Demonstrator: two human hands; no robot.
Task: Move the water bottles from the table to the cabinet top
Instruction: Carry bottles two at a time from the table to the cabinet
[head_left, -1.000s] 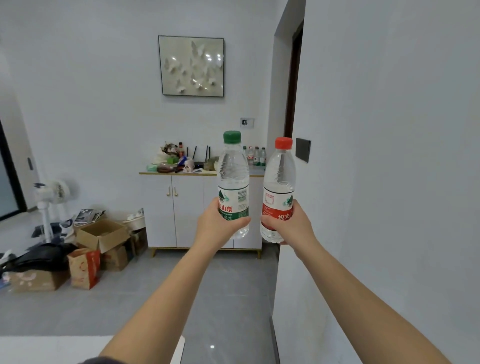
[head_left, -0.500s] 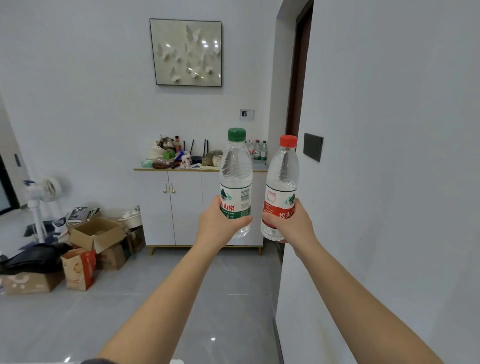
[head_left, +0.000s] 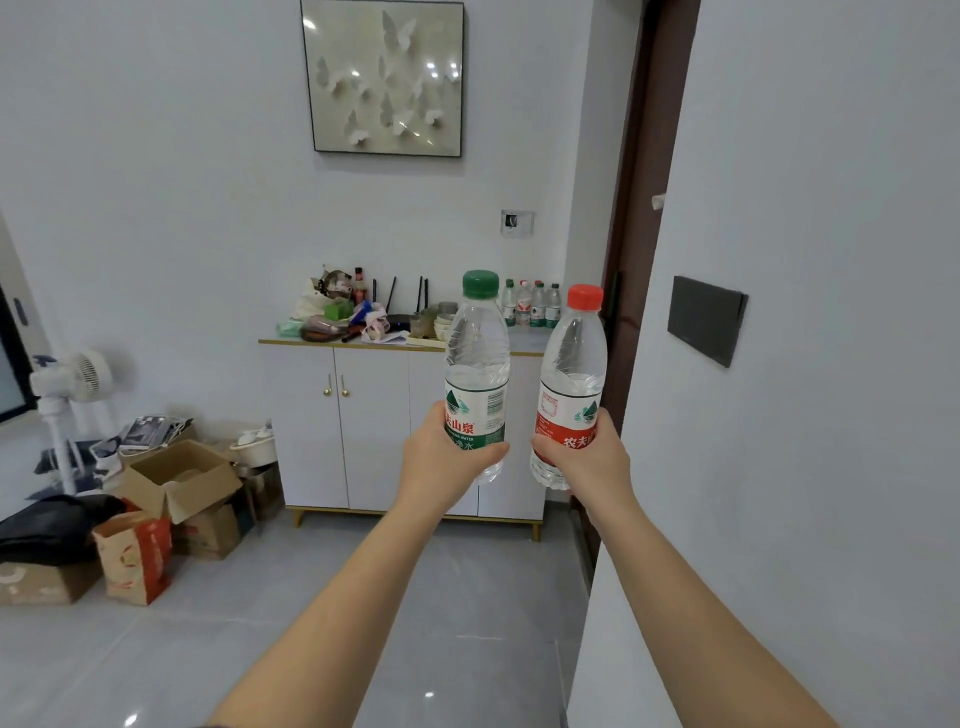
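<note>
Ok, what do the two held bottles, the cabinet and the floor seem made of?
Green-cap bottle and red-cap bottle: clear, glossy thin plastic; you see through the ribbed walls. Cabinet: matte white doors, probably painted or laminated board; knobs and legs look like brass-toned metal. Floor: glossy grey tile, judging by the lamp reflections.
</note>
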